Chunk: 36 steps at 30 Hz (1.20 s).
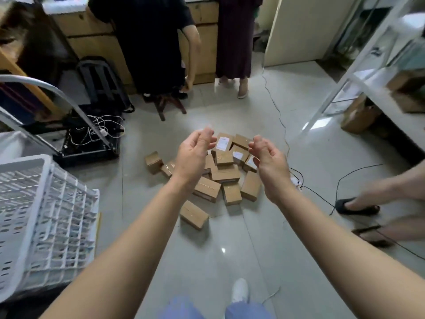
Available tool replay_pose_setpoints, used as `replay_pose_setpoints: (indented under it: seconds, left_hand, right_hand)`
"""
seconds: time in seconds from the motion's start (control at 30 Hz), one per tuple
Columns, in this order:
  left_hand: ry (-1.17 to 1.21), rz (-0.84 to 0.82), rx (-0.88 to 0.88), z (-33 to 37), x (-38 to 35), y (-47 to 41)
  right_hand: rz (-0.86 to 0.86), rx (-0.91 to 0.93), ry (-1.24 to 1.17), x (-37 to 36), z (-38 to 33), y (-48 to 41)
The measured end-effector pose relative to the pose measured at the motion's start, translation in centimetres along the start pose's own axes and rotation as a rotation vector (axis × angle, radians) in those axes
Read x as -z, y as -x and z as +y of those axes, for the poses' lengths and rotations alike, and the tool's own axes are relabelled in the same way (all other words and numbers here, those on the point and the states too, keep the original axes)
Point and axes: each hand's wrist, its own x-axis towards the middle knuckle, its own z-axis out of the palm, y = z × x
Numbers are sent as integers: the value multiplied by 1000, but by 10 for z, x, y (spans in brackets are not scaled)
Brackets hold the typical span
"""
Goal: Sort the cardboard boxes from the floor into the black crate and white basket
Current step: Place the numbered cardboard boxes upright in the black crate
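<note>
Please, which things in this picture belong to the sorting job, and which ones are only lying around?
For the job: cardboard boxes piled on the floor, white basket, black crate, left hand and right hand, both empty.
Lying about: wooden stool, black backpack, thin cables on the floor, white shelf.

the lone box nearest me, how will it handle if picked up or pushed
The lone box looks stiff: crisp taped cardboard edges. Lying flat on the glossy floor, it should slide, not roll. Small, so probably light.
</note>
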Motion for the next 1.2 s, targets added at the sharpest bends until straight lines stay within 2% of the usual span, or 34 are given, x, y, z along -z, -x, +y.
replay_pose_setpoints:
  seconds: [0.27, 0.43, 0.7, 0.87, 0.97, 1.2]
  left_hand:
    - [-12, 121, 172, -78, 16, -92]
    - [-69, 152, 301, -144, 36, -164]
    - [-345, 88, 408, -324, 52, -281]
    - [-440, 142, 487, -467, 50, -319]
    - [-518, 117, 524, -541, 49, -334]
    - [-647, 121, 663, -665, 51, -359]
  right_hand:
    - [-61, -197, 55, -28, 65, -83]
    - [-12, -350, 70, -59, 123, -143]
    - [22, -616, 129, -95, 311, -254]
    - [53, -794, 89, -98, 439, -304]
    - [119, -905, 81, -99, 507, -321]
    - [140, -976, 131, -103, 634, -344]
